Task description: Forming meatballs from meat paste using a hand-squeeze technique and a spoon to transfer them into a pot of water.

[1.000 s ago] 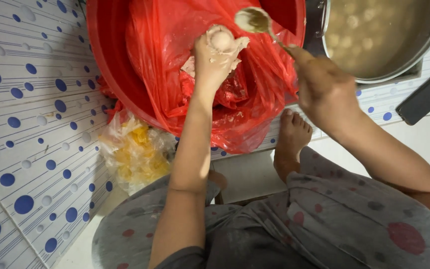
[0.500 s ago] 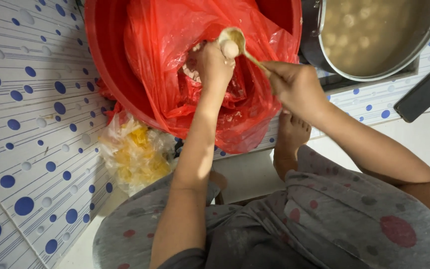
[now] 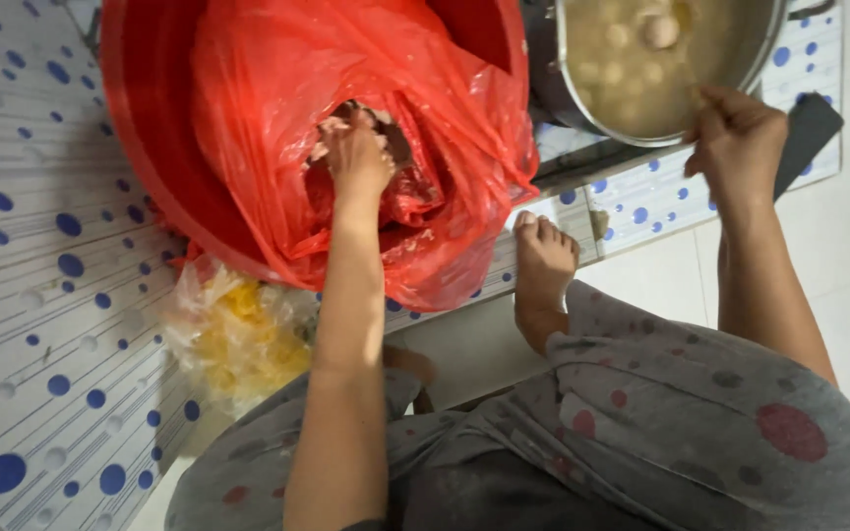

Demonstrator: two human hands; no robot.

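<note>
My left hand (image 3: 356, 157) reaches down into a red plastic bag (image 3: 268, 79) that lines a red basin (image 3: 140, 128). Its fingers are closed on pale pinkish paste (image 3: 332, 126) inside the bag. My right hand (image 3: 735, 133) is at the near rim of a metal pot (image 3: 582, 108) and is closed around a spoon (image 3: 689, 59), whose blurred handle points into the pot. Several pale round balls (image 3: 659, 29) float in cloudy broth there.
A crumpled clear bag with yellow contents (image 3: 238, 334) lies beside the basin on a white mat with blue dots (image 3: 31, 295). My bare foot (image 3: 543, 265) rests at the mat's edge. A flat dark object (image 3: 814, 123) lies right of the pot, on pale floor tiles.
My right hand has carried the spoon from my left hand over to the pot. My left hand, which held a ball up to the spoon, has dropped back into the bag.
</note>
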